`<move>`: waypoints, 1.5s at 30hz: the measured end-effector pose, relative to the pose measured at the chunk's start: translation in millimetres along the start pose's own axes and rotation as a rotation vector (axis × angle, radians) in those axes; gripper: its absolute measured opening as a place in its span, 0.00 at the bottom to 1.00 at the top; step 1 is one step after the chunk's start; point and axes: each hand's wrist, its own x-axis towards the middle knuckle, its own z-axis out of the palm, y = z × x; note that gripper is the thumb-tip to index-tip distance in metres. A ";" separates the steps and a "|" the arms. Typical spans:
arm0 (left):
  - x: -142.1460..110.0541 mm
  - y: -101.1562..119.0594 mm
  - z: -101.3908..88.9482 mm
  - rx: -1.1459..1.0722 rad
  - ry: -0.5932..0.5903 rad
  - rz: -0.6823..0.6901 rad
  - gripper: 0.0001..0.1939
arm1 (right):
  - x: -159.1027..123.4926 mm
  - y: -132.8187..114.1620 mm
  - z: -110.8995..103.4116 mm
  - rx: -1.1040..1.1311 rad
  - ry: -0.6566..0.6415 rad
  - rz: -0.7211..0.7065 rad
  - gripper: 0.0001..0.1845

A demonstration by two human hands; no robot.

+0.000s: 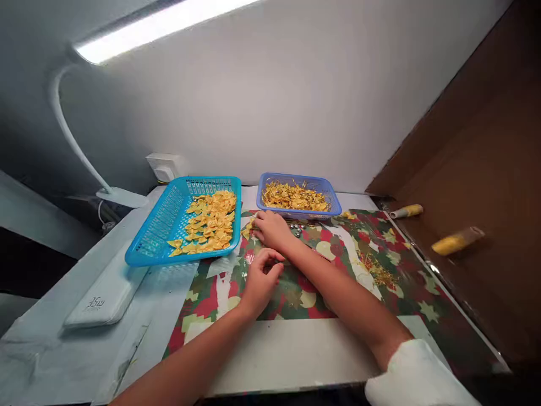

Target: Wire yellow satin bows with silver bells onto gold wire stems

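My right hand (273, 230) reaches across to the left, its fingers closed at the edge of a yellow folded ribbon piece (247, 230) beside the blue basket. Just in front of it, my left hand (262, 277) is curled, with thumb and fingertips drawn together; anything between them is too small to make out. The blue basket (143, 255) holds many yellow ribbon pieces (211, 223). Behind my right hand, a purple basket (336, 203) carries thin golden pieces with stems (296, 197). Small shiny silver beads (298, 230) lie by my right wrist.
A patterned red-and-green sheet (308, 299) covers the table. Fine golden threads (378, 273) lie at right. A white power bank (103, 293) and desk lamp (122, 196) stand left. Two yellow-wound tubes (456, 241) jut from the brown panel (477, 141).
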 end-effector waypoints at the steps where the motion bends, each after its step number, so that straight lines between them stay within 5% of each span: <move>1: -0.6 0.9 -1.1 0.001 -0.005 0.004 0.05 | -3.2 -0.9 2.9 0.004 -0.012 -0.006 0.13; 6: -3.7 5.5 -4.7 0.025 -0.031 0.043 0.04 | -32.8 -5.8 6.0 0.051 -0.017 -0.033 0.17; 10: -5.1 7.3 -5.7 0.048 -0.075 0.070 0.05 | -74.3 4.2 -15.6 0.103 0.056 0.031 0.18; 17: -4.2 7.1 -6.8 0.104 -0.084 0.053 0.07 | -171.9 83.0 -68.6 0.126 0.300 0.458 0.07; 22: -2.8 5.3 -8.7 0.163 -0.089 0.056 0.08 | -248.5 113.0 -74.8 0.100 0.469 0.663 0.08; 24: -2.4 3.4 -10.6 0.262 -0.118 0.143 0.07 | -274.2 119.6 -74.7 0.065 0.538 0.730 0.08; 28: 0.9 -3.7 -8.3 0.751 -0.358 0.683 0.12 | -313.5 145.6 -89.5 -0.090 0.750 0.918 0.12; 30: 3.9 -9.3 -2.4 0.939 -0.475 0.875 0.19 | -324.9 165.3 -104.6 -0.168 0.826 1.019 0.15; 33: 8.5 -18.8 6.4 1.113 -0.572 0.992 0.29 | -329.2 196.0 -127.2 -0.245 0.843 1.103 0.22; 39: 10.0 -27.8 4.7 1.216 -0.573 0.949 0.32 | -315.1 237.1 -145.3 -0.201 0.687 1.181 0.21; 45: 6.3 -17.6 -1.9 1.128 -0.484 0.930 0.24 | -298.2 233.6 -164.1 -0.028 0.711 1.122 0.16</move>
